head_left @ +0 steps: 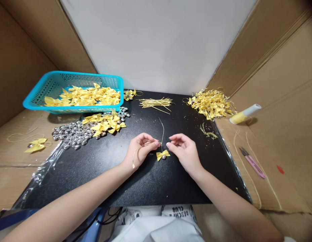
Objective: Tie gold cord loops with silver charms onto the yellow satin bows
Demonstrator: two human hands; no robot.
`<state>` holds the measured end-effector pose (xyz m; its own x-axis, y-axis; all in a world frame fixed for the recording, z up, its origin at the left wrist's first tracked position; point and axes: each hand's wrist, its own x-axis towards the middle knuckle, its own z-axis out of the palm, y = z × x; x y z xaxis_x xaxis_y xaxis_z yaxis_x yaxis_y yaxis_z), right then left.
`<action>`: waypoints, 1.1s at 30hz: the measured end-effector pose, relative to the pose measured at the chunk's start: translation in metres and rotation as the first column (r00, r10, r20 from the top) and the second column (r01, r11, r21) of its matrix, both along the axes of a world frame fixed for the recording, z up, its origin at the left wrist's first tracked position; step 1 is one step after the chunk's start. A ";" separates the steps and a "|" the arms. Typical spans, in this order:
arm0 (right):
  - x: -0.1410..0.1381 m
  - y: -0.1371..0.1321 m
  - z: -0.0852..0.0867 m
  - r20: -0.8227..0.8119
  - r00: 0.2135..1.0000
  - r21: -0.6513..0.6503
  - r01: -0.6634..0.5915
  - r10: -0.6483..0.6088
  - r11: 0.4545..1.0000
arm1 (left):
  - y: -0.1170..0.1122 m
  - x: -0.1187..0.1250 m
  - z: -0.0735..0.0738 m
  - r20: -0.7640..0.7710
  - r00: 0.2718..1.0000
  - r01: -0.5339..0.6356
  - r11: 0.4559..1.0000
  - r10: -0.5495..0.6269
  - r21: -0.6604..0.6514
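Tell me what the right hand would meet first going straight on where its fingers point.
The right hand would likely meet the thin gold cord first, just before the left hand, though depth is hard to judge.

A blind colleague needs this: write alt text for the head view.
A person's left hand pinches a thin gold cord near a yellow ribbon bow with a silver bead, right hand nearby, over a black tabletop. Beyond are a turquoise plastic basket of yellow bows, loose silver beads, a bundle of gold cords and a heap of yellow bows.
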<state>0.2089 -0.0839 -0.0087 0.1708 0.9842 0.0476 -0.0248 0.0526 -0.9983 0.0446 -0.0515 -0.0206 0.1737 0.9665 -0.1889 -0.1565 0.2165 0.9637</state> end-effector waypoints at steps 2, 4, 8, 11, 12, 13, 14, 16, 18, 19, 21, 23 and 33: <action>0.000 -0.004 0.002 0.219 0.975 0.185 -0.014 -0.028 0.983 | -0.001 -0.001 0.000 -0.086 0.996 0.021 0.997 -0.015 0.079; 0.000 -0.009 0.004 0.371 0.928 0.296 -0.095 -0.022 0.950 | -0.002 -0.003 -0.001 -0.240 0.971 0.075 0.971 -0.019 0.226; -0.004 -0.017 0.003 0.509 0.859 0.331 -0.251 0.052 0.910 | -0.003 -0.008 0.000 -0.562 0.823 0.264 0.824 0.078 0.501; -0.009 -0.019 0.000 0.625 0.778 0.268 -0.283 0.057 0.921 | -0.001 -0.010 0.000 -0.631 0.763 0.317 0.772 0.137 0.551; -0.010 -0.018 -0.001 0.673 0.738 0.242 -0.281 0.048 0.929 | -0.001 -0.011 0.000 -0.633 0.762 0.319 0.772 0.137 0.550; -0.011 -0.018 -0.003 0.716 0.697 0.220 -0.277 0.038 0.935 | 0.000 -0.011 0.000 -0.630 0.766 0.318 0.776 0.128 0.544; -0.011 -0.017 -0.005 0.749 0.662 0.206 -0.275 0.030 0.939 | 0.000 -0.011 0.000 -0.622 0.774 0.315 0.783 0.115 0.537; -0.010 -0.015 -0.008 0.776 0.630 0.201 -0.284 0.025 0.938 | 0.000 -0.010 0.001 -0.604 0.791 0.300 0.798 0.099 0.523; -0.007 -0.012 -0.010 0.772 0.635 0.223 -0.307 0.025 0.925 | -0.001 -0.010 0.002 -0.589 0.803 0.279 0.813 0.094 0.510; -0.005 -0.011 -0.010 0.769 0.639 0.238 -0.318 0.022 0.918 | -0.001 -0.010 0.003 -0.585 0.806 0.269 0.820 0.095 0.505; 0.000 -0.009 -0.009 0.780 0.625 0.255 -0.351 0.023 0.901 | -0.001 -0.011 0.003 -0.582 0.807 0.252 0.832 0.102 0.495; 0.004 -0.007 -0.007 0.807 0.588 0.238 -0.398 0.047 0.886 | 0.000 -0.011 0.003 -0.582 0.806 0.237 0.841 0.110 0.487; 0.010 -0.005 0.006 0.867 0.477 0.096 -0.439 0.141 0.893 | 0.002 -0.013 0.003 -0.570 0.814 0.197 0.872 0.109 0.448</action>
